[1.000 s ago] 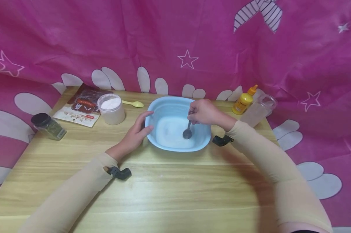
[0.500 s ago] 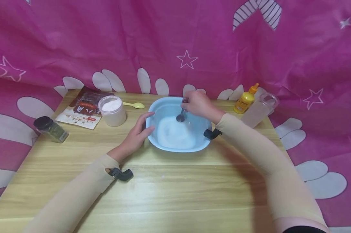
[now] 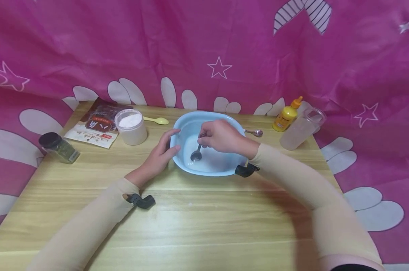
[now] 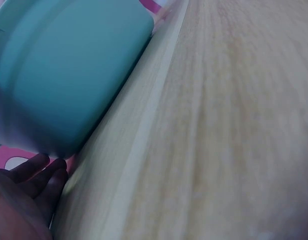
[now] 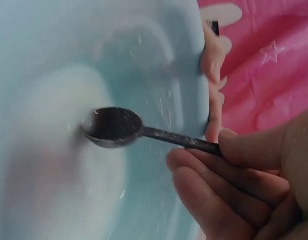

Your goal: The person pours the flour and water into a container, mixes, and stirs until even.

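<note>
My right hand pinches the handle of a dark metal spoon over the inside of a light blue plastic basin. In the right wrist view the spoon's bowl hangs low over whitish liquid, with thumb and fingers on the handle. My left hand holds the basin's left side, thumb and index fingertip over the rim. Other fingers of it lie by the basin's outer wall in the left wrist view. Where the spoon's tip meets the liquid is blurred.
On the left stand a black-lidded spice jar, a printed pouch, a tub of white powder and a yellow spoon. To the right are another metal spoon, a yellow squeeze bottle and a clear pitcher.
My right hand has carried the spoon from the basin's right side to the back, then to the front left. The second metal spoon has come into view. My left hand stays put.
</note>
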Available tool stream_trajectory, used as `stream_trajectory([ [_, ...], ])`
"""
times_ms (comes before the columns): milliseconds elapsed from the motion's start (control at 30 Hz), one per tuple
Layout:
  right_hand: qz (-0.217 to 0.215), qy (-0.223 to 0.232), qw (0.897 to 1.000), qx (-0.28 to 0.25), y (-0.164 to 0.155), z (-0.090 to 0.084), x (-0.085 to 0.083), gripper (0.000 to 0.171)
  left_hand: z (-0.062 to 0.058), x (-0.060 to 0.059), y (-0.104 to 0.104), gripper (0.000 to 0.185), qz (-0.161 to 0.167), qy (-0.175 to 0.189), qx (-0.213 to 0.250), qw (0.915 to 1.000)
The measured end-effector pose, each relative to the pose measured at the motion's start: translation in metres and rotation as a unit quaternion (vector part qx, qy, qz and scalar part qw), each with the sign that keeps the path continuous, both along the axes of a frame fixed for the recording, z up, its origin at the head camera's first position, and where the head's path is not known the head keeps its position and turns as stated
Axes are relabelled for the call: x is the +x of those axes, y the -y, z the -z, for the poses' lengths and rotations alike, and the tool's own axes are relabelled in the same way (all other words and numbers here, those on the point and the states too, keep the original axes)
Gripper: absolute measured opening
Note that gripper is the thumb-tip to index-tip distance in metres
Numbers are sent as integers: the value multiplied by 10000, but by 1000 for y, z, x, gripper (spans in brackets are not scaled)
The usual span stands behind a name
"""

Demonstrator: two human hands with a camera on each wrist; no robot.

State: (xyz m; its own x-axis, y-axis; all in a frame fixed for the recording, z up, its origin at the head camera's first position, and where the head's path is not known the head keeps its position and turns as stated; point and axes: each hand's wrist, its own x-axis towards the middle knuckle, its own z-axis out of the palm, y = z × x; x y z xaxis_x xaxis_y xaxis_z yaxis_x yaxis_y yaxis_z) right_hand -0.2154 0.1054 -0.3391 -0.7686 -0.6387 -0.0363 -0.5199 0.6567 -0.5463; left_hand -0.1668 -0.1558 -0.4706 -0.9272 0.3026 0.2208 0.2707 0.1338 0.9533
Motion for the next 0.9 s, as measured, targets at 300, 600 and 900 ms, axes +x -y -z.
stream_trajectory([
  [300,-88,735,9954,614,-31,-16,-2,10,-3,0,1,59,-30,1,-24,10000],
  [600,689,76,9929,963,-54,-13,-35,9,-2,-1,2,59,-37,36,-52,10000],
  [900,1051,-533,9909,648,-29,-8,-51,15,1,-1,1,59,-31,-10,-75,10000],
])
